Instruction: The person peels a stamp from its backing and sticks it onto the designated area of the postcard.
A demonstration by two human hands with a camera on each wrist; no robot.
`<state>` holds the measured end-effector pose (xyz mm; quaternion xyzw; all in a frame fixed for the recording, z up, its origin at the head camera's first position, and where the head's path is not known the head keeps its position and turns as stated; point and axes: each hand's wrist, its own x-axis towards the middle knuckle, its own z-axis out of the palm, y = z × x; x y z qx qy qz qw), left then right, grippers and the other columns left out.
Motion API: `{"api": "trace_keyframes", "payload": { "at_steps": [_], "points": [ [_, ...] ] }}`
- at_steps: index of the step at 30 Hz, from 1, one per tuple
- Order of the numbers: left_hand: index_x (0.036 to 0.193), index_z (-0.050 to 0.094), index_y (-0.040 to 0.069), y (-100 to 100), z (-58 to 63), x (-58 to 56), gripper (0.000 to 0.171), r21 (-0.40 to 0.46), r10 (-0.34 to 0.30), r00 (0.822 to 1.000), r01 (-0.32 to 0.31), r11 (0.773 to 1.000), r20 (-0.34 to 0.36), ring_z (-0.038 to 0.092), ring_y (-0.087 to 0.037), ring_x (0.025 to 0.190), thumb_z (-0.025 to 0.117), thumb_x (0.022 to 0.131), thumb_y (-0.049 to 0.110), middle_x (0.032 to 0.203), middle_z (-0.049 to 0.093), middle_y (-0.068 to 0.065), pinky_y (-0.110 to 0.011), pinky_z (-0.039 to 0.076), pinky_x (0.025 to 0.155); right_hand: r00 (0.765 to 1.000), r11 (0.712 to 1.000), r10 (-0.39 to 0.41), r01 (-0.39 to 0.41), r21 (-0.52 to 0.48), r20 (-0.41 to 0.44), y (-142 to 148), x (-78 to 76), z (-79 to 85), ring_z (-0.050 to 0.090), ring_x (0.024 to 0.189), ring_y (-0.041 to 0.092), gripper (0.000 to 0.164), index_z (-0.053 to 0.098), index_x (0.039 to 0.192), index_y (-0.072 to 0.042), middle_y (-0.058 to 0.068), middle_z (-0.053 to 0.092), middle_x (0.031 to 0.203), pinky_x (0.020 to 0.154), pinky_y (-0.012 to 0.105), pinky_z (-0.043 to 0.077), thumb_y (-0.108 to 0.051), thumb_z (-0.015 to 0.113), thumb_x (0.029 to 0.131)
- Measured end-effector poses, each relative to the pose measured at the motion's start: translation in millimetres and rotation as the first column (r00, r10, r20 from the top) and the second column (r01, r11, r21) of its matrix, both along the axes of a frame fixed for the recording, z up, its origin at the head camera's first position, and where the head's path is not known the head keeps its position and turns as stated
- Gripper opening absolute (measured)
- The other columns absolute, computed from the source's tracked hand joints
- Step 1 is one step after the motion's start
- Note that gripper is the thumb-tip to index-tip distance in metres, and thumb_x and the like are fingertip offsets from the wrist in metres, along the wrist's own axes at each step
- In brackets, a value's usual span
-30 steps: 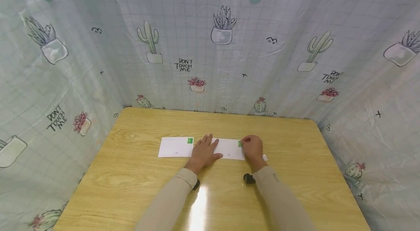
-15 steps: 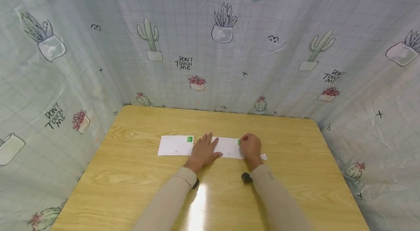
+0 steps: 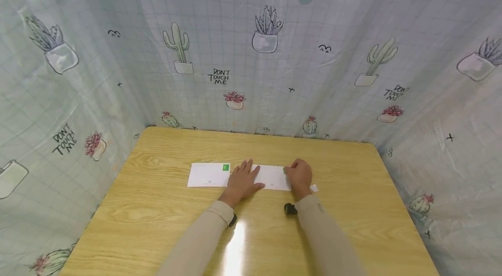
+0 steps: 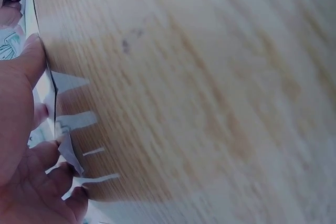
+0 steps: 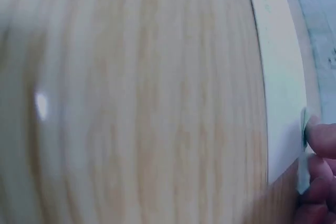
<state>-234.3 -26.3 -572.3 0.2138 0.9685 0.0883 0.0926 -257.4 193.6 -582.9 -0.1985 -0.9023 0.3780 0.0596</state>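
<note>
In the head view my left hand point(image 3: 242, 182) lies spread between two white envelopes, resting on the left end of the right-hand envelope point(image 3: 270, 177). Its fingertips also reach the edge of the left-hand envelope point(image 3: 208, 175). At the upper right corner of the right-hand envelope, my right hand point(image 3: 300, 176) has curled fingers and pinches a green stamp point(image 3: 285, 170), mostly covered by the fingers. In the right wrist view the thumb point(image 5: 321, 139) lies over that stamp. A small white paper slip point(image 3: 314, 188) pokes out from the right hand's curled fingers.
The left-hand envelope bears its own green stamp point(image 3: 225, 167) at its upper right corner. Both envelopes lie on a wooden table point(image 3: 164, 223). A patterned curtain point(image 3: 251, 71) hangs behind and on both sides. Each wrist wears a small black camera point(image 3: 290, 209).
My right hand has shifted slightly left and turned, so its fingers cover more of the stamp. The left hand stays in place on the envelope.
</note>
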Motion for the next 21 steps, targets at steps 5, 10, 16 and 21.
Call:
{"api": "trace_keyframes", "payload": {
  "at_steps": [5,10,16,21],
  "points": [
    [0.163,0.038,0.017,2.2,-1.2,0.6,0.073,0.004,-0.001,1.0,0.001,1.0,-0.001,0.025,-0.037,0.161,0.049,0.105,0.06,0.173,0.025,-0.017,-0.052,0.029,0.13,0.998,0.992,-0.066,0.065,-0.104,-0.004,-0.2,4.5,-1.0,0.06,0.081,0.029,0.013,0.069,0.084,-0.004,0.015,0.069,0.088,0.069,0.037,0.047,-0.011,0.078,0.091],
    [0.164,0.036,0.018,3.7,-1.7,0.6,0.073,0.0,0.003,1.0,-0.003,1.0,0.014,0.022,-0.036,0.162,0.048,0.105,0.061,0.174,0.023,-0.016,-0.051,0.027,0.13,0.998,0.993,-0.064,0.061,-0.101,-0.025,0.2,7.9,-1.0,0.063,0.086,0.029,0.006,0.075,0.089,-0.004,0.014,0.071,0.092,0.075,0.038,0.048,-0.009,0.074,0.092],
    [0.164,0.035,0.018,4.7,-1.5,-0.6,0.074,-0.016,0.014,1.0,-0.014,1.0,0.011,0.021,-0.036,0.163,0.047,0.105,0.06,0.175,0.021,-0.016,-0.051,0.026,0.131,0.998,0.997,0.031,-0.035,-0.064,-0.058,0.7,11.4,-0.5,0.06,0.089,0.029,0.005,0.078,0.087,-0.005,0.013,0.067,0.093,0.077,0.038,0.047,-0.009,0.077,0.09],
    [0.163,0.039,0.017,4.5,2.1,2.4,0.072,-0.023,0.015,1.0,-0.015,1.0,0.009,0.024,-0.037,0.162,0.049,0.105,0.059,0.174,0.024,-0.016,-0.051,0.028,0.13,0.992,0.99,0.123,-0.123,-0.066,-0.001,2.9,13.4,-4.0,0.055,0.089,0.027,0.008,0.076,0.087,-0.007,0.011,0.061,0.095,0.075,0.037,0.045,-0.014,0.078,0.092]
  ]
}}
